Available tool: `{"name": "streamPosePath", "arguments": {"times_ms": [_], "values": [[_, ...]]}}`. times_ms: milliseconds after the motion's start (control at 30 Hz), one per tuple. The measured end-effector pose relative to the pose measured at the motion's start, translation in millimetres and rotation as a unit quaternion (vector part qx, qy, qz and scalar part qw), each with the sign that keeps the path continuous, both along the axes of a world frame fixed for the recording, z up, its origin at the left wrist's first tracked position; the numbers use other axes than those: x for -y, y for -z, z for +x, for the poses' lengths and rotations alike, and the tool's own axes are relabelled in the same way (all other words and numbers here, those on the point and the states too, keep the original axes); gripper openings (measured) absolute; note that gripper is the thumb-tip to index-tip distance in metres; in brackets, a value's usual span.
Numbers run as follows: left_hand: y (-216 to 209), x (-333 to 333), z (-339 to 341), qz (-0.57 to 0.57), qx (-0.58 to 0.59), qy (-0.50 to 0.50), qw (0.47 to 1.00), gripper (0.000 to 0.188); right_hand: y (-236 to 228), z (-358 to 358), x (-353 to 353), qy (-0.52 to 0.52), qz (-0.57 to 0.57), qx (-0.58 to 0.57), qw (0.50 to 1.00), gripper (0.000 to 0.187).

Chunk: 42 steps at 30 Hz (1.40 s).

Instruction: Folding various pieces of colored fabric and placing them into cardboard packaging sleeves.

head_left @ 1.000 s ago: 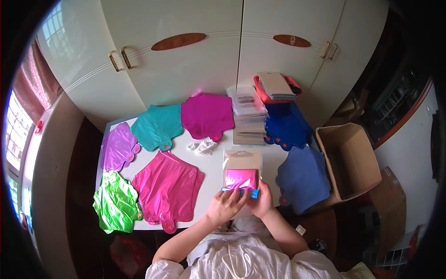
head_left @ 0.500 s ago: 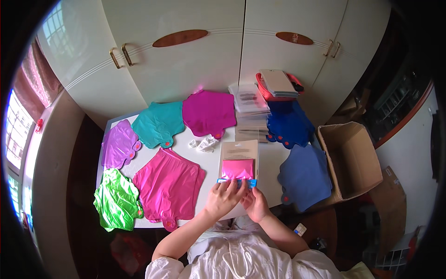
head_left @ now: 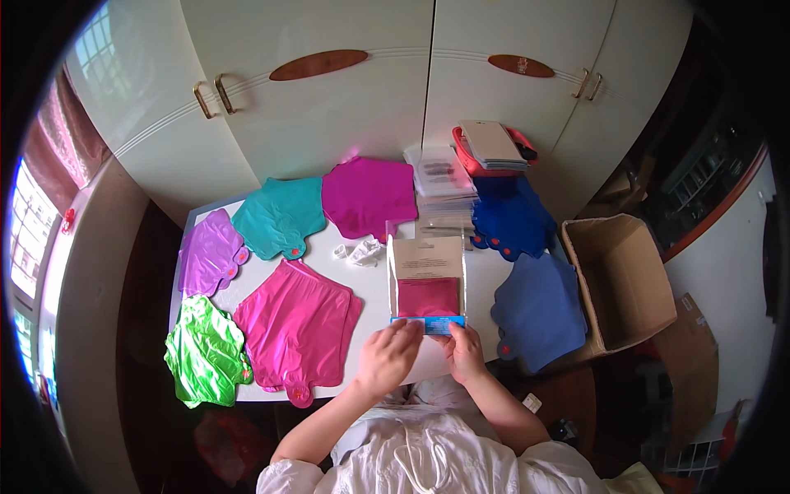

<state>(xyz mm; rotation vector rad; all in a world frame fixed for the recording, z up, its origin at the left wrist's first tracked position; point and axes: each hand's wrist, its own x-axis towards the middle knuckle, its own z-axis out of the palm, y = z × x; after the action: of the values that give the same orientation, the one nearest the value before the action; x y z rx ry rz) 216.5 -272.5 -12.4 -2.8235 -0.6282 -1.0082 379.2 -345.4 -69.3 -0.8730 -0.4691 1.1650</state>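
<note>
A clear plastic packet (head_left: 429,255) with a card and a folded pink foil piece (head_left: 428,297) inside is held upright at the table's front. Along its lower end runs a blue strip (head_left: 436,324). My right hand (head_left: 463,352) pinches the strip's right end between thumb and fingers. My left hand (head_left: 390,356) has its curled fingers at the strip's left end; its thumb is hidden. To the left lies a large pile of flat pink foil pieces (head_left: 295,325), like uninflated balloons with round tabs. White crumpled scraps (head_left: 360,253) lie behind the packet.
More flat foil pieces ring the table: green (head_left: 204,350), lilac (head_left: 211,253), teal (head_left: 280,216), magenta (head_left: 368,196), dark blue (head_left: 512,216) and grey-blue (head_left: 539,313). A stack of clear packets (head_left: 440,177) and a red basket (head_left: 491,174) stand behind; an open cardboard box (head_left: 588,288) stands right.
The packet has shifted slightly right, and its clear sleeve now shows beyond the card. My left hand has slid left and down along the strip; my right thumb now shows on its right end.
</note>
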Motion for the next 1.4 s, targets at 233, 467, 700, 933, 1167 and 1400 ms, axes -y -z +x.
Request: {"name": "streamPosePath", "arguments": {"times_ms": [233, 467, 700, 933, 1167, 1400], "values": [[19.3, -7.3, -18.6, -0.711, 0.373, 0.057, 0.593, 0.021, 1.3, -11.4, -1.2, -0.016, 0.08, -0.048, 0.996, 0.025], [14.5, -6.6, -20.7, -0.76, 0.455, 0.085, 0.456, 0.009, -22.4, -10.8, -2.3, -0.067, 0.079, -0.04, 0.994, 0.024], [18.0, -5.1, -22.7, -0.752, 0.472, 0.072, 0.454, 0.011, -37.6, -1.6, -2.9, -0.108, 0.068, -0.009, 0.992, 0.024], [16.3, -5.6, -21.5, -0.745, 0.486, 0.07, 0.452, 0.017, -44.7, -5.4, -3.6, -0.091, 0.058, 0.01, 0.994, 0.015], [14.9, -2.8, -20.5, -0.728, 0.485, 0.07, 0.479, 0.018, -44.1, -8.0, -5.1, -0.078, 0.054, 0.009, 0.995, 0.013], [7.5, -2.1, -13.6, -0.715, 0.46, 0.064, 0.523, 0.017, -44.9, -14.3, -5.4, -0.062, 0.038, 0.027, 0.997, 0.008]]}}
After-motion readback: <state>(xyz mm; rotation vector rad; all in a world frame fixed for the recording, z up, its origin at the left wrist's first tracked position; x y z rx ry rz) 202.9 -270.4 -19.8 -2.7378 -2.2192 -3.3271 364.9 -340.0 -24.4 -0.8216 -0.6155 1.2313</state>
